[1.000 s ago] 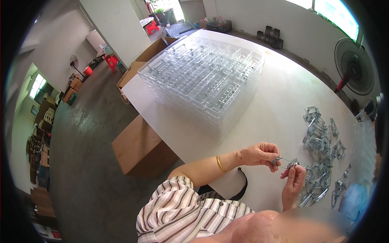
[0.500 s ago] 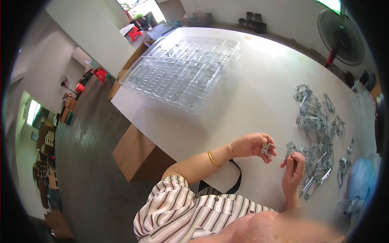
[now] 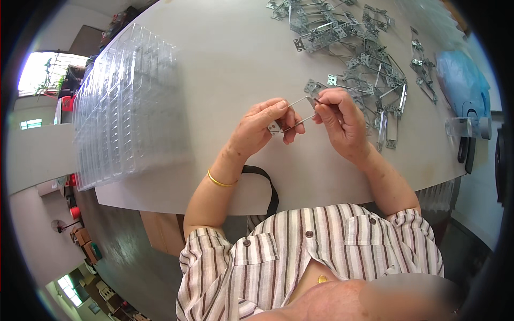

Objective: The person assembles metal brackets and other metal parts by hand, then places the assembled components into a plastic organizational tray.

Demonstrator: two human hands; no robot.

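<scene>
Between my two hands is a small metal bracket assembly, made of two thin parallel rods with a perforated plate at each end. My left hand has its fingers closed round the plate at the left end. At the other end my right hand pinches the assembly between thumb and fingers, hiding part of that plate. Just beyond my right hand lies a loose heap of similar metal bracket assemblies, plates and rods tangled together.
A tall stack of clear plastic trays stands at the left of the white table. At the right are a blue plastic bag, a clear tape roll or dispenser and a black-handled tool. A black strap loops over the near edge.
The view has swung toward the right side of the table, so the heap and both hands sit higher in the picture. Both hands still hold the same bracket assembly.
</scene>
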